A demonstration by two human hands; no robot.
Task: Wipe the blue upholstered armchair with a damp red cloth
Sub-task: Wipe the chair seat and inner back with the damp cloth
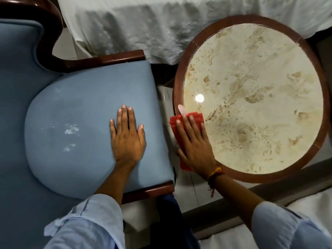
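Armchair (75, 108): blue seat cushion with dark wood frame, filling the view from 7 to 10 o'clock. Pale smudges show on the cushion at about 8 o'clock from centre, likely what the wiping is meant for.

Left hand (126, 137): laid palm down on the seat, fingers straight and slightly spread, gripping nothing. Probably bracing the body while the other arm reaches across.

Cloth (186, 123): red, folded, lying over the wooden rim of the round table (251, 97) at its 8 o'clock edge, one end hanging off toward the chair. Not on the chair.

Right hand (193, 141): flat on top of the cloth, fingers extended and a little apart, pressing it down rather than pinching it; apparently about to gather it up.

White draped fabric (161, 24): at 12 o'clock, behind both pieces.
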